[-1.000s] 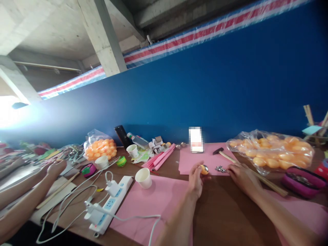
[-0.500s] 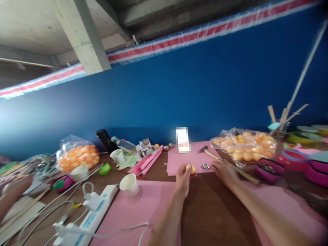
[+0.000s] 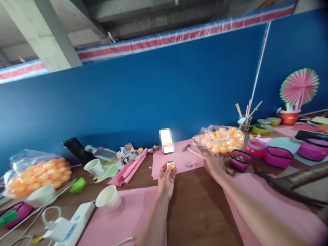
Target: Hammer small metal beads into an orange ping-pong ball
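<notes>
My left hand (image 3: 166, 179) pinches a small orange ball (image 3: 170, 165), likely a ping-pong ball, which has something shiny and silvery on its top. My right hand (image 3: 214, 166) lies closed around the wooden handle of a hammer (image 3: 196, 152). The hammer's dark head rests on a pink sheet (image 3: 159, 167), and the handle's end shows past my palm. Between my hands, a little heap of small silvery metal pieces (image 3: 189, 164) sits on that sheet.
Clear bags of orange balls stand at left (image 3: 38, 174) and right (image 3: 222, 140). Paper cups, a power strip (image 3: 77, 222) with cords, and folded pink paper (image 3: 133, 167) lie leftward. At right are a magenta container (image 3: 239, 160) of metal pieces and a larger hammer (image 3: 289, 188).
My right hand has moved from the small metal pieces onto the hammer handle. Silvery bits now show on the ball in my left hand. The view has turned to the right.
</notes>
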`<state>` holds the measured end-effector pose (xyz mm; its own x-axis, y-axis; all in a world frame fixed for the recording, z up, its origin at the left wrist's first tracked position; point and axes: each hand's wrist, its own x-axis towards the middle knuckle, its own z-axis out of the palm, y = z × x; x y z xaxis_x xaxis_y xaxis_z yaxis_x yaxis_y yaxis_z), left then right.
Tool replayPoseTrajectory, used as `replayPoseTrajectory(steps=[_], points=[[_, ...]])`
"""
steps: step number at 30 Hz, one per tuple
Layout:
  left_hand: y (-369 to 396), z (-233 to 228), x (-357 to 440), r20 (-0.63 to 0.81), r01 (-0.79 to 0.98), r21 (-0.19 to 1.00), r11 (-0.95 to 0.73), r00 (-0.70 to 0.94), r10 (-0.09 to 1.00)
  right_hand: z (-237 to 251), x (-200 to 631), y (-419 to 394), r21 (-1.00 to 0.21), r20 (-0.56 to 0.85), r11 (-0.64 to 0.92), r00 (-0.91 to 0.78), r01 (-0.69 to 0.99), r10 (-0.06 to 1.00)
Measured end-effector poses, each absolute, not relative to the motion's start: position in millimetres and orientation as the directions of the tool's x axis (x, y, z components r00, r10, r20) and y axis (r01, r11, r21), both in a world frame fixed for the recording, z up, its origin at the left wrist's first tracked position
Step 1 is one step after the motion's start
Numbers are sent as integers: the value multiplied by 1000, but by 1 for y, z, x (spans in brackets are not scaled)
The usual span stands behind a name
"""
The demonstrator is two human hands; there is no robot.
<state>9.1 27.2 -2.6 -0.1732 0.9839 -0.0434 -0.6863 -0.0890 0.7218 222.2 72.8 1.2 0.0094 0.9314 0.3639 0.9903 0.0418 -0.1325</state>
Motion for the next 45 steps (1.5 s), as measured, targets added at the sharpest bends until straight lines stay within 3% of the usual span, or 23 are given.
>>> replayPoseTrajectory(steps=[6, 11, 15, 23, 32, 45], points=[[27, -1, 7, -28, -723, 684, -98, -160, 987, 6, 221, 74, -106, 266, 26, 3, 994, 964], [31, 0, 2, -81, -747, 653, -124, -232, 969, 11, 212, 66, 7, 453, 74, -69, 997, 889], [36, -2, -4, -113, -774, 607, -178, -306, 945, 20, 200, 54, 39, 580, 222, -203, 974, 789], [40, -10, -10, -98, -749, 615, -247, -384, 918, 24, 182, 34, -24, 563, 479, -384, 878, 732], [39, -5, -10, -86, -720, 637, -275, -421, 903, 19, 177, 30, 15, 507, 486, -425, 874, 749], [42, -10, -7, -22, -715, 624, -314, -418, 908, 19, 176, 29, -12, 602, 450, -353, 893, 717]])
